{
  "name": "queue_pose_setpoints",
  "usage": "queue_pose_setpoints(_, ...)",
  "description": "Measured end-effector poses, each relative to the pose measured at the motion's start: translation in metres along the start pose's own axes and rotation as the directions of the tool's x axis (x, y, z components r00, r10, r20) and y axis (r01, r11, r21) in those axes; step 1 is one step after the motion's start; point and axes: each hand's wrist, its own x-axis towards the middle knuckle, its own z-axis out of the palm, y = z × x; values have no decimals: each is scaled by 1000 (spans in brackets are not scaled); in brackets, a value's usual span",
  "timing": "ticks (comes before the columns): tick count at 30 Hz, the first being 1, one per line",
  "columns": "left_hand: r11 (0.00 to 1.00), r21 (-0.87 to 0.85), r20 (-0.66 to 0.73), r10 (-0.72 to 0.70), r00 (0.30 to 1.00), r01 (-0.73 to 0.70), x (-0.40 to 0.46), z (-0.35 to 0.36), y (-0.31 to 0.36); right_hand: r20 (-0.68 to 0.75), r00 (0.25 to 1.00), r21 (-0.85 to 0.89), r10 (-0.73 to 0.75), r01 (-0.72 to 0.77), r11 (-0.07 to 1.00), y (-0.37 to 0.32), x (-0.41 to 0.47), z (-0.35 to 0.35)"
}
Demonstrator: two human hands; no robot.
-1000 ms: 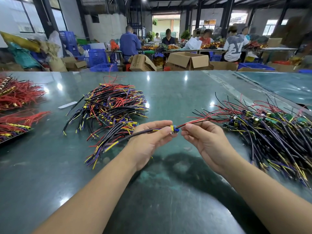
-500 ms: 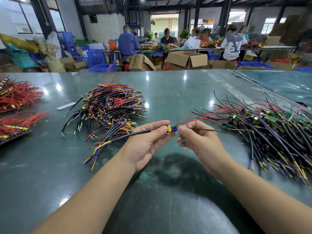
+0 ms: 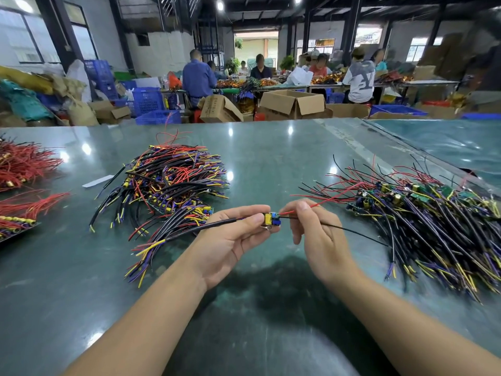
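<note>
— Where's the piece?
— I have the little board [image 3: 272,219] lifted off the table [image 3: 271,153], dead centre, between both hands. My left hand [image 3: 230,241] pinches it, thumb on top, fingers curled beneath. My right hand [image 3: 318,234] is just beside it, thumb and forefinger nipping the red wire [image 3: 329,199] right where it leaves the board.

— Trailing ends?
— A black cable [image 3: 214,224] runs left out of my left hand, and its loose tips lie at the near edge of the left heap [image 3: 168,183]. The red wire climbs right into the right heap [image 3: 433,223]. A thin black wire [image 3: 357,232] passes my right palm and heads that way too.

— Room to move?
— Open green top shows under my wrists, right back to me. There's also a lane between the heaps out to the far edge. Each heap sits near its hand, not touching. Red bundles [image 3: 24,164] hug the left edge, well apart from me. A paper strip [image 3: 98,181] lies just beside the left heap.
</note>
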Motion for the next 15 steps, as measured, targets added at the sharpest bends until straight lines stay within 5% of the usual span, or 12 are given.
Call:
queue_pose_setpoints(5,1000,2,6,11,1000,-11,0,-2,2,-300,954,26,-21,30,999,-3,15,-15)
queue_pose_setpoints(10,1000,3,-1,3,1000,-3,1,-2,1,-424,899,140,107,-52,989,3,23,-21)
queue_pose_setpoints(15,1000,-19,-89,16,996,-18,4,-4,1,-326,874,421,360,-207,883,5,27,-22)
